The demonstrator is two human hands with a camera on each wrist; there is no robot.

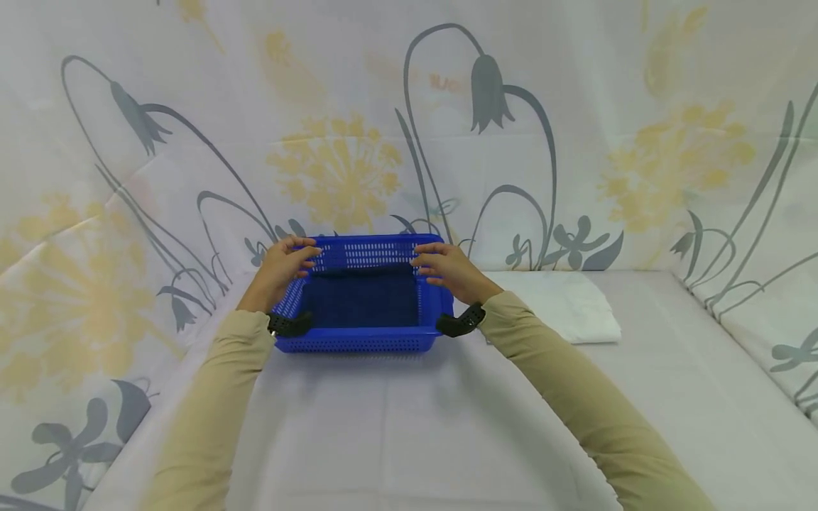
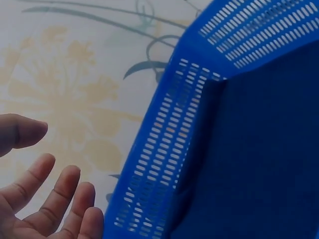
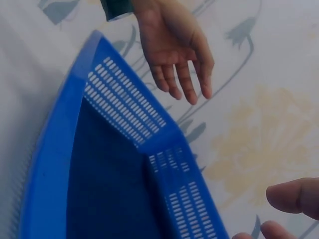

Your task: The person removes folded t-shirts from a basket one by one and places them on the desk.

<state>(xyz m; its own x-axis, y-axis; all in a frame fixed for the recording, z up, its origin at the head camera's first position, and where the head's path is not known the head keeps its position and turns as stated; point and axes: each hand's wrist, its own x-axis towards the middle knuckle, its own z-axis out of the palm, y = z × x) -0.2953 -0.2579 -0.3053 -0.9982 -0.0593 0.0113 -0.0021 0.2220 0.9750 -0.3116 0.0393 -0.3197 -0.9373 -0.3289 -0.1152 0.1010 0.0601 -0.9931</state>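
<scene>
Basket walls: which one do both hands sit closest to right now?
The far wall, the slotted one nearest the flowered backdrop. The left hand and right hand hover open at its two corners, while the near wall lies back by the wrists.

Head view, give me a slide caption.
Both hands, left and right, open at a blue basket's far corners.
</scene>
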